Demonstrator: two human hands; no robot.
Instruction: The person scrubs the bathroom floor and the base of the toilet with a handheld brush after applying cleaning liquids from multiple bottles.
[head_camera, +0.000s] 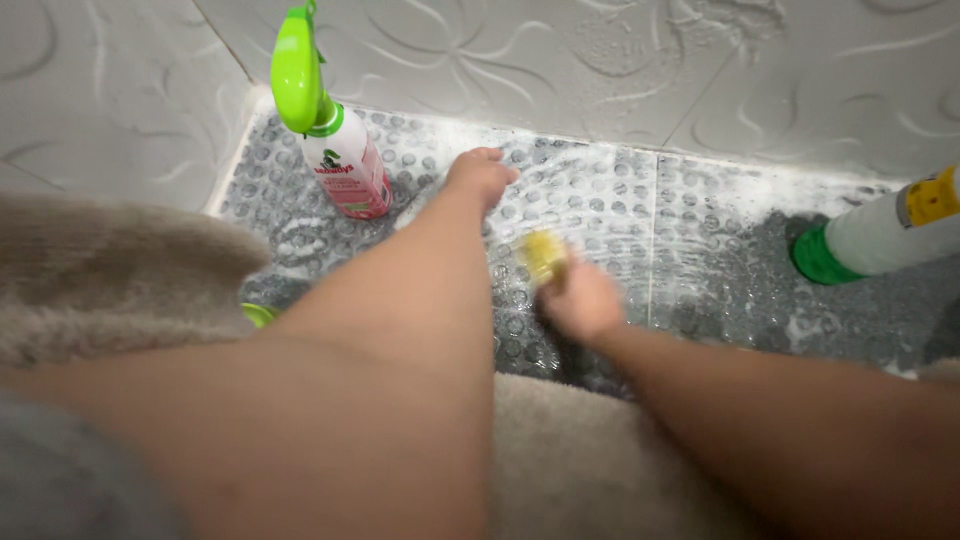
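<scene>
My right hand (585, 300), blurred by motion, grips a small yellow scrubber (545, 255) pressed to the wet, foamy grey pebble-pattern floor tiles (690, 240). My left arm reaches forward from the lower left. My left hand (478, 172) rests on the floor near the wall, a little beyond and left of the scrubber. Its fingers are not clearly visible.
A pink spray bottle (345, 165) with a green trigger stands in the back left corner. A white bottle (880, 235) with a green end and yellow band lies at the right. Beige fluffy fabric (100, 270) covers the near side. White embossed wall tiles (600, 60) border the floor.
</scene>
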